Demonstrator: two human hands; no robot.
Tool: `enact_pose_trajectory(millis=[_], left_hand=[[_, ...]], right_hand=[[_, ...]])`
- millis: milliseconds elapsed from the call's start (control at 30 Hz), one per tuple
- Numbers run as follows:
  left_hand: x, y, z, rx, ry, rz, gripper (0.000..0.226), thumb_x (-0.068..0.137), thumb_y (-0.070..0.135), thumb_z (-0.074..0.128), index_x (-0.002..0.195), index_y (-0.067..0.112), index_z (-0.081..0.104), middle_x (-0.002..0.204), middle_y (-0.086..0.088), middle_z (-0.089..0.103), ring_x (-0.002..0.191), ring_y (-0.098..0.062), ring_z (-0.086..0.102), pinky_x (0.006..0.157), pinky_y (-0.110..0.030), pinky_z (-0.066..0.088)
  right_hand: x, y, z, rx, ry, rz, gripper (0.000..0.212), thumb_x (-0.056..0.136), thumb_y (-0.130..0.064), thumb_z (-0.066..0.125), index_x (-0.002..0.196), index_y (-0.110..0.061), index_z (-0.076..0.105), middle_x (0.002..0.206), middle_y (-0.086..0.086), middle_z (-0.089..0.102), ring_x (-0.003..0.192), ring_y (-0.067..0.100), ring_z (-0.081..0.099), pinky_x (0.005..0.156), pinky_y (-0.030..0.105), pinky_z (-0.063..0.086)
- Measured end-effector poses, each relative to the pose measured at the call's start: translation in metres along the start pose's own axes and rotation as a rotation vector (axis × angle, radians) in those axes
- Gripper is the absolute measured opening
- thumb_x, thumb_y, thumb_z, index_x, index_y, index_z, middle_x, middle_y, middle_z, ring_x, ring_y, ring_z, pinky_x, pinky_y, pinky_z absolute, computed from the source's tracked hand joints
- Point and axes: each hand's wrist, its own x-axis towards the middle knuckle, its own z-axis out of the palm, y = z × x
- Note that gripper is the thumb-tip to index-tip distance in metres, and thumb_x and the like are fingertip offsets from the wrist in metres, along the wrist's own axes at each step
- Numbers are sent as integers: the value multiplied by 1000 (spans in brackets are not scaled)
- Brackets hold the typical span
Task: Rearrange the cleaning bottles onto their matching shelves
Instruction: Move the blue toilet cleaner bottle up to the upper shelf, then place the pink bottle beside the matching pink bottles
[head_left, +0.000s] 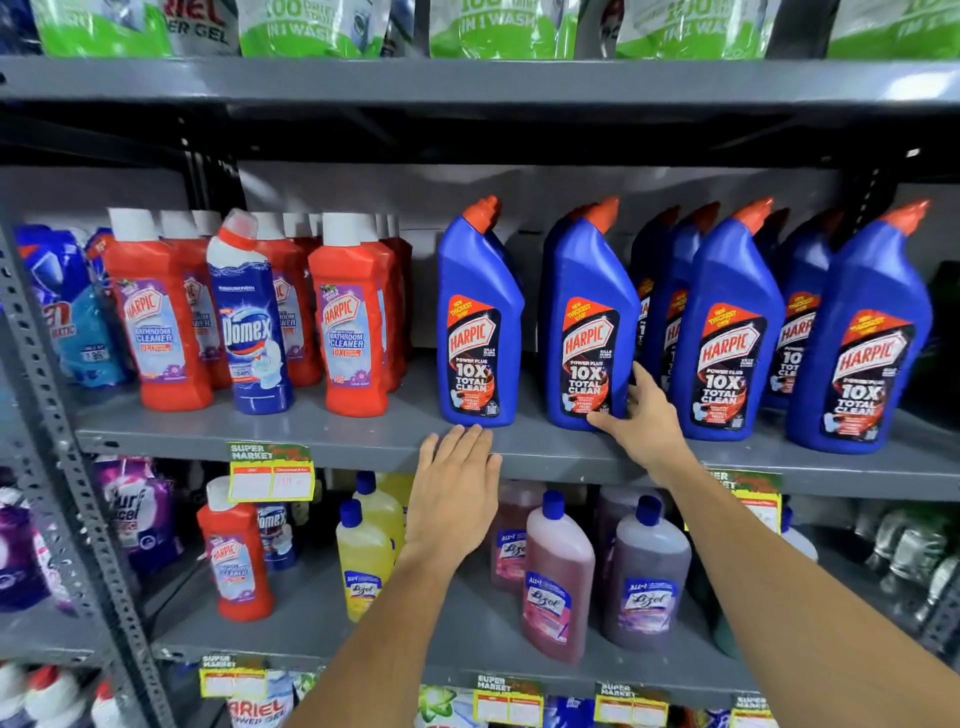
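Note:
Blue Harpic bottles with orange caps stand in a row on the right of the middle grey shelf (322, 434). My right hand (641, 415) touches the lower right side of the second blue Harpic bottle (589, 317), thumb at its base. My left hand (457, 493) hovers flat and open just below the first blue Harpic bottle (478, 317), holding nothing. Left of them stand red Harpic bathroom cleaner bottles (353, 322), with a single blue Domex bottle (249, 322) among them. One red Harpic bottle (236, 561) stands on the lower shelf beside another Domex bottle (275, 530).
The lower shelf holds yellow (363, 561), pink (556, 582) and purple Lizol bottles (647, 571), plus purple Surf pouches (140, 514) at left. Green detergent pouches (311, 26) fill the top shelf. A perforated grey upright (62, 441) runs down the left. Yellow price tags (270, 478) hang on the shelf edges.

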Motion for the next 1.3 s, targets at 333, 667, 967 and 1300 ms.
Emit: enact_pose_trajectory(millis=[333,667,967,1300], left_hand=[[2,-3,-5,-19,-34,13,46,103,36,33,141,14,46,145,-3,51,138,-19,38,117,-43,22],[-67,0,27,109,-53,180,62,101,33,32,153,10,6,162,-11,3,149,-28,-1,119,-50,10],[-139,-24,118,128,-453,54,69,99,46,26,153,9,7,162,-10,3,149,-25,-1,119,-49,17],[-177,-77,207,32,-735,-60,92,81,65,3,152,8,11,162,-12,5,149,-29,1,119,-46,5]], right_hand=[[-11,6,12,-3,140,-120,86,82,-17,81,153,-16,32,144,2,57,132,18,55,110,44,47],[-138,53,55,-55,312,-316,66,85,-21,79,142,-11,47,136,10,46,128,15,44,108,7,28],[-165,167,89,53,3,137,95,78,-29,84,153,-27,27,152,-12,36,140,16,41,114,44,41],[-160,232,130,41,-106,373,100,68,-18,90,149,-27,31,131,-6,62,113,11,59,96,26,48]])
